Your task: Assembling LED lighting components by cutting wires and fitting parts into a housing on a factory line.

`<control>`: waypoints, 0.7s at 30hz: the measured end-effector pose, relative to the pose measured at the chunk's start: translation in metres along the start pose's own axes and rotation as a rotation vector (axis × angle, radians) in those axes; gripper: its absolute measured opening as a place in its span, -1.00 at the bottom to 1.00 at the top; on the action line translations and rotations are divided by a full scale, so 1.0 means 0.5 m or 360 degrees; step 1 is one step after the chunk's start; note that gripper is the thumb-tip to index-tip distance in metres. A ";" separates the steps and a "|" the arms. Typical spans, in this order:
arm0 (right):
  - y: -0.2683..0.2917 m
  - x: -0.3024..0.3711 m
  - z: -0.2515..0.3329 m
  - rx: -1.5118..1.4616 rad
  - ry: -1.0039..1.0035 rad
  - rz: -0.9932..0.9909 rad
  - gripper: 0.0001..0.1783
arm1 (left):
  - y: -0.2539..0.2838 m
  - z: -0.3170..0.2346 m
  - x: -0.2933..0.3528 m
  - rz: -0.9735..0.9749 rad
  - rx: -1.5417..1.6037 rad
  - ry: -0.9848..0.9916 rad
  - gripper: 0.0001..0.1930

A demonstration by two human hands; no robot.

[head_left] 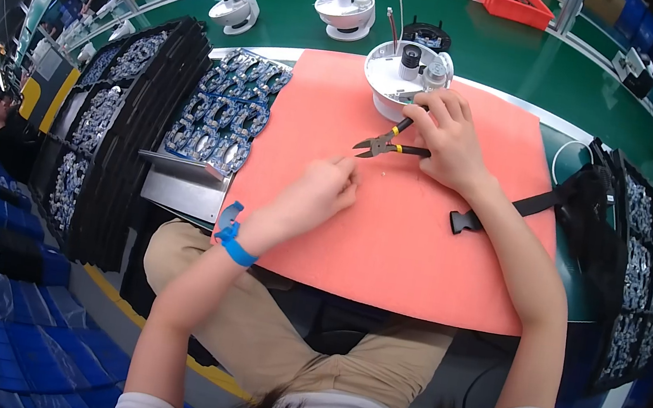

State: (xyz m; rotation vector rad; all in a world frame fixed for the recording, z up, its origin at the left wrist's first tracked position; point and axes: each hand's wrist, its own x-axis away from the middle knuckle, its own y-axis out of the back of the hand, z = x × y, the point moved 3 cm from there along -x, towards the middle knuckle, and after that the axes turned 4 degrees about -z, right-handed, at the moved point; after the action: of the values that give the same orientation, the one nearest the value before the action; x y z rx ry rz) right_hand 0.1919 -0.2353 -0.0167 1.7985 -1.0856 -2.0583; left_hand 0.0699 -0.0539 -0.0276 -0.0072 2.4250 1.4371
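Note:
My right hand (454,143) grips a pair of side cutters (389,142) with black-and-yellow handles. Their handles are spread and the jaws point left, toward my left hand. Closed at the fingertips, my left hand (320,191) hovers over the pink mat (318,261); whatever it pinches, if anything, is hidden. A blue strap (235,248) circles the left wrist. Just beyond the cutters stands a white round camera housing (376,101), with a black lens (410,60) and thin wires sticking up. My right fingers are close to its near right side and cover part of it.
Blue-and-silver parts (227,107) fill a tray at the left, beside a metal plate (188,191). Two more white housings (345,13) (237,11) stand on the green bench behind. A black buckle strap (466,222), black parts racks (638,273) and an orange bin (512,3) lie around.

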 end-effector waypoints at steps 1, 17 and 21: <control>0.000 0.002 -0.001 0.0000 -0.0003 0.0008 -0.37 | 0.012 -0.004 0.007 0.0173 0.0303 0.0096 -0.91; -0.004 0.001 -0.004 -0.0016 -0.0018 0.0030 -0.35 | -0.040 -0.116 0.248 0.0562 0.0586 -0.0010 -0.75; -0.002 0.004 -0.006 -0.0004 -0.0029 0.0048 -0.33 | 0.033 -0.126 0.226 0.1105 0.1270 0.0209 -0.73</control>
State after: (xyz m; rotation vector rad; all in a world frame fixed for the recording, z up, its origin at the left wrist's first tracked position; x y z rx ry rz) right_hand 0.1947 -0.2369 -0.0191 1.7548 -1.1072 -2.0619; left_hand -0.0570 -0.0819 -0.0170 1.0222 3.0930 0.5419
